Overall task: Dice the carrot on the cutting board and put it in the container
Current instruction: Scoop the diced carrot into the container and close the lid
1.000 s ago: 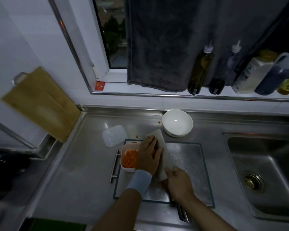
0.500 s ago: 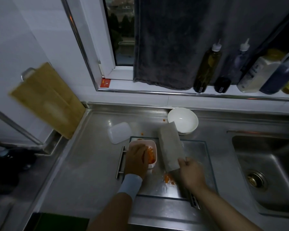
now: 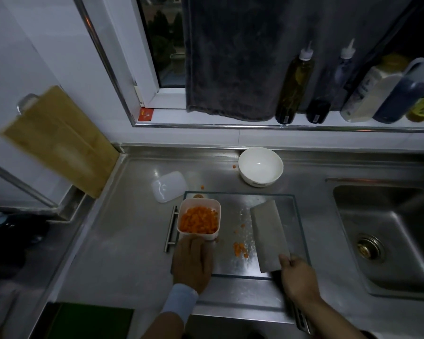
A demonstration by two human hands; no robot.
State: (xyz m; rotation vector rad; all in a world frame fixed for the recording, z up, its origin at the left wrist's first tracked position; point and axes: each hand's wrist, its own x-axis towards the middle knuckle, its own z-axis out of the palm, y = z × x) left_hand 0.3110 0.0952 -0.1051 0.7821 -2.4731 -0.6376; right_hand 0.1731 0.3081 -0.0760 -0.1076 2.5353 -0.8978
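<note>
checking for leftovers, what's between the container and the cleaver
A few loose carrot dice on the cutting board, between container and cleaver, in the head view.

One container [image 3: 199,200], one lid [image 3: 169,186], one bowl [image 3: 260,165], one cleaver [image 3: 269,236], one sink [image 3: 389,231]

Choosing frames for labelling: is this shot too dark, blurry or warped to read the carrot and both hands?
Head view: dim and grainy, yet the diced carrot in the container reads clearly; head view: the left hand and the right hand, gripping the cleaver, are dark but outlined; head view: wide-angle distortion bows the window frame, and the wooden board at the left edge looks soft.
</note>
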